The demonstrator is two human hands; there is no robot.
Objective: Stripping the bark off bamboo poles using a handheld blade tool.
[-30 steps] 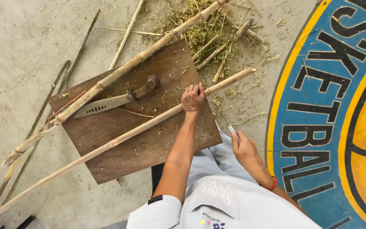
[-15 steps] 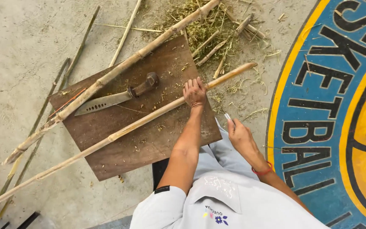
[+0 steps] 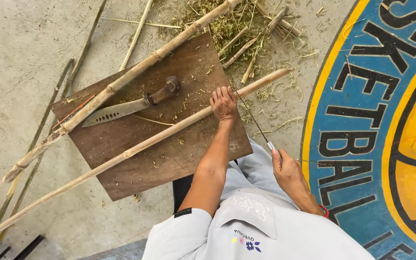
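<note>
Two long pale bamboo-like canes cross a dark brown rectangular wooden board (image 3: pixel 169 163) that lies on the grey concrete floor (image 3: pixel 20 43). The nearer, thinner cane (image 3: pixel 136 149) runs from the lower left up to the right, past the board's edge. The left hand (image 3: pixel 224 102) presses down on it with fingers curled over the top, closed around the stem. From that spot a thin dark sliver or strip (image 3: pixel 252 118) slants down to the right hand (image 3: pixel 285 168), which pinches its pale lower end between thumb and fingers. The thicker cane (image 3: pixel 136 72) lies further up the board. Between the two canes rests a large steel knife with a brown wooden handle (image 3: pixel 131 105), touched by neither hand. Green shavings and short cut stalks (image 3: pixel 237 33) are heaped beyond the board. A painted blue and yellow court emblem (image 3: pixel 386 120) covers the floor at right.
</note>
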